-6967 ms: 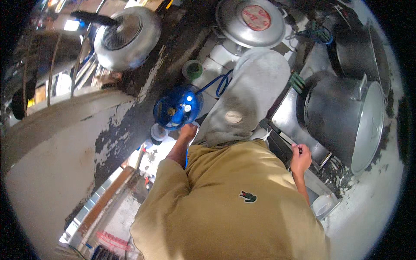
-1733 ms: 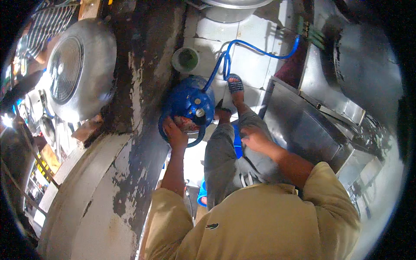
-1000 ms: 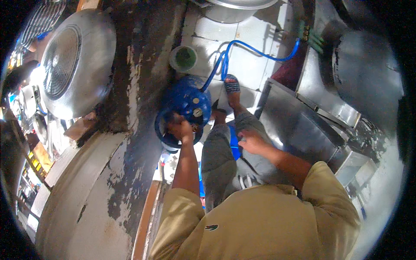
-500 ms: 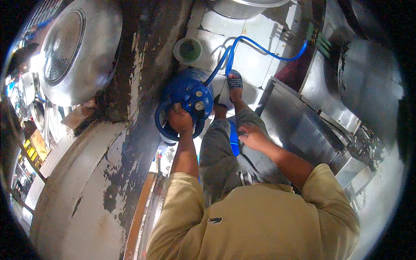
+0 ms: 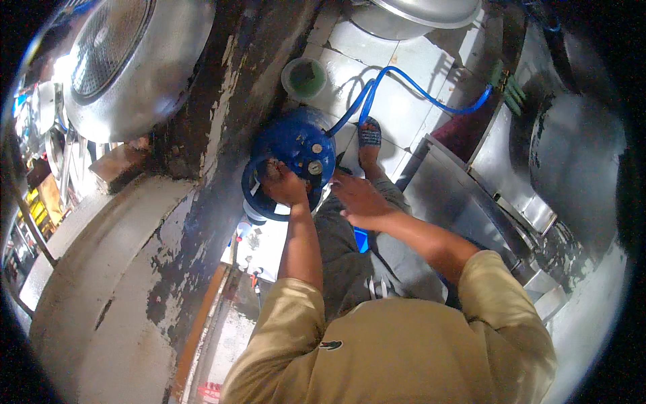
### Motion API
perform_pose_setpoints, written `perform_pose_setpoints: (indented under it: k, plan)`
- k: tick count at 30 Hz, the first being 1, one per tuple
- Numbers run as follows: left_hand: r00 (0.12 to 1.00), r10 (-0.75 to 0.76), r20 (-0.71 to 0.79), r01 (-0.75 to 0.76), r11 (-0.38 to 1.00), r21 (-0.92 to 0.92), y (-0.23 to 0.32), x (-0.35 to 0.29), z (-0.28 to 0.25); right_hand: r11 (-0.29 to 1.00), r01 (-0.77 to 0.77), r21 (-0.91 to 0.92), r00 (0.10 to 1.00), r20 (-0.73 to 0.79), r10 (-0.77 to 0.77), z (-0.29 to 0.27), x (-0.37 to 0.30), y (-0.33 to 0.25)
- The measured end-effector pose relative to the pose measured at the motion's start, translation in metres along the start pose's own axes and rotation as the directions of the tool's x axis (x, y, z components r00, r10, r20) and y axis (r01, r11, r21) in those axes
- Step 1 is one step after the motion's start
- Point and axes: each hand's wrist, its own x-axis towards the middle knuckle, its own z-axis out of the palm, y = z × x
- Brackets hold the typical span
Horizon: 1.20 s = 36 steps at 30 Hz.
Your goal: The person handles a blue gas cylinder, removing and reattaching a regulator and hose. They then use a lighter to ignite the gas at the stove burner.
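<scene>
Blue tank (image 5: 291,140) beside wall (image 5: 219,168) — left hand (image 5: 283,184) inside rim (image 5: 248,183), grip unclear — right hand (image 5: 363,202) spread.

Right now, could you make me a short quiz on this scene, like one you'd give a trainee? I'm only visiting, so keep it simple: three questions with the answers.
1. Multiple choice: which of the person's hands is at the ring-shaped collar of the blue tank? A) left B) right C) neither
2. True or false: the blue hose bends along its length.
3. Open question: what colour shows inside the round tub near the tank?

Key:
1. A, the left hand
2. True
3. Green
</scene>
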Motion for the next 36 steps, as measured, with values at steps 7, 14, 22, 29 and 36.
perform_pose_setpoints:
  k: [7,14,22,29,36]
  plan:
    - [0.974,-0.145,0.175,0.143,0.989,0.025,0.009,0.008,-0.008,0.918,0.367,-0.152,0.928,-0.001,-0.372,0.058,0.075,-0.009]
    - [0.964,0.193,0.183,-0.19,0.981,-0.033,-0.009,0.015,-0.017,0.897,0.393,-0.202,0.915,-0.01,-0.403,0.087,0.079,-0.011]
    - [0.903,0.286,0.32,-0.284,0.957,-0.055,-0.007,0.029,-0.031,0.956,0.199,-0.214,0.974,-0.065,-0.217,0.096,0.072,-0.039]
    - [0.95,0.218,0.221,-0.192,0.972,-0.135,-0.008,0.025,-0.03,0.986,0.057,-0.158,0.998,0.022,-0.054,0.096,0.072,-0.049]
    - [0.845,-0.491,0.213,0.519,0.656,-0.548,0.033,0.018,-0.034,0.973,-0.202,0.114,0.972,0.145,0.185,0.033,0.059,-0.039]
